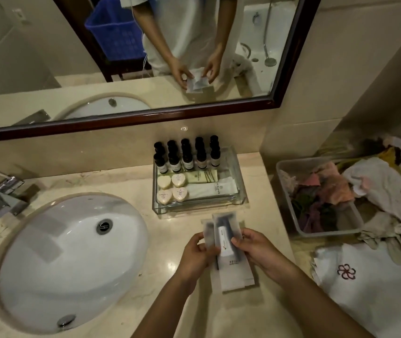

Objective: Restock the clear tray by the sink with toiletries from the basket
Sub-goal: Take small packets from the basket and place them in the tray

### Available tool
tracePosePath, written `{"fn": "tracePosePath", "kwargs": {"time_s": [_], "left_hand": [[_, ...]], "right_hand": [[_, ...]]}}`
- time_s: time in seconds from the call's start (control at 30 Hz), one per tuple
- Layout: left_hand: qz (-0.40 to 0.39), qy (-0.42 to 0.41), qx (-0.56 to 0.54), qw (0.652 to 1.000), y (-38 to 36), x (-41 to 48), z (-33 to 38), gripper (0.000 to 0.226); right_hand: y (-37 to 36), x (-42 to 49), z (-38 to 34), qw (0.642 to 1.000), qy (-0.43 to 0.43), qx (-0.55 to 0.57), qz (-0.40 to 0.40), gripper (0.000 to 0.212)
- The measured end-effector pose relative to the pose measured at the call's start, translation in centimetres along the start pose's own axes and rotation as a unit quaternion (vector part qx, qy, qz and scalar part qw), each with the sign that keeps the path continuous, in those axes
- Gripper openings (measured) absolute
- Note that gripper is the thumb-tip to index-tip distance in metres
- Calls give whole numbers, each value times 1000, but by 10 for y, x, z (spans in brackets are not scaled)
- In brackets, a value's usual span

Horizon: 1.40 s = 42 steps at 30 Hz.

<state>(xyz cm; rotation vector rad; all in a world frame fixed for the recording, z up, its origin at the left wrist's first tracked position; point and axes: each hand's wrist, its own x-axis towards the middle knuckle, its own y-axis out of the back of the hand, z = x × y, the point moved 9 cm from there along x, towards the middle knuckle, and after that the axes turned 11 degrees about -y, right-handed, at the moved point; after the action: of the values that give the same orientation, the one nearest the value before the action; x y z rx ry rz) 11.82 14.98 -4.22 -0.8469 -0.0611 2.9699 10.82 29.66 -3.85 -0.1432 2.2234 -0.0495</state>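
The left hand (195, 254) and right hand (259, 250) each pinched the packets (227, 242), fanned over the desk (131, 191). Just beyond stood the tray (194, 211), holding bottles (187, 157), soaps (172, 189) and sachets (209, 189). The sink (72, 259) lay left, a bin (282, 191) right.

Pale loose top (187, 30), reflected; bare forearms (316, 296)
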Motion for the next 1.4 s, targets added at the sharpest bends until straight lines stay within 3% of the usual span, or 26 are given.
{"fn": "tracePosePath", "kwargs": {"time_s": [0.13,0.4,0.67,0.8,0.87,0.97,1.17,1.23,1.4], "left_hand": [[56,4,-20,998,5,12,-4,27],[106,14,-8,994,1,33,-25,13],[144,28,132,980,22,40,-37,21],[184,29,148,971,50,38,-25,17],[196,1,139,971,65,43,-12,4],[139,-38,81,986,69,59,13,11],[-59,-89,58,993,32,80,67,15],[-70,-83,71,992,27,83,71,4],[-23,-65,62,996,28,93,63,12]], "right_hand": [[-3,18,-11,998,0,-60,-15,19],[5,47,-17,992,2,-117,44,10],[-2,66,-10,967,4,-237,89,15],[-1,58,-25,969,11,-241,57,9],[-1,52,-44,965,31,-256,37,10],[-4,48,-73,943,51,-329,17,10],[-23,51,-103,911,44,-406,-59,10],[-25,55,-105,906,25,-417,-67,14],[8,61,-103,922,-19,-385,-26,29]]}}
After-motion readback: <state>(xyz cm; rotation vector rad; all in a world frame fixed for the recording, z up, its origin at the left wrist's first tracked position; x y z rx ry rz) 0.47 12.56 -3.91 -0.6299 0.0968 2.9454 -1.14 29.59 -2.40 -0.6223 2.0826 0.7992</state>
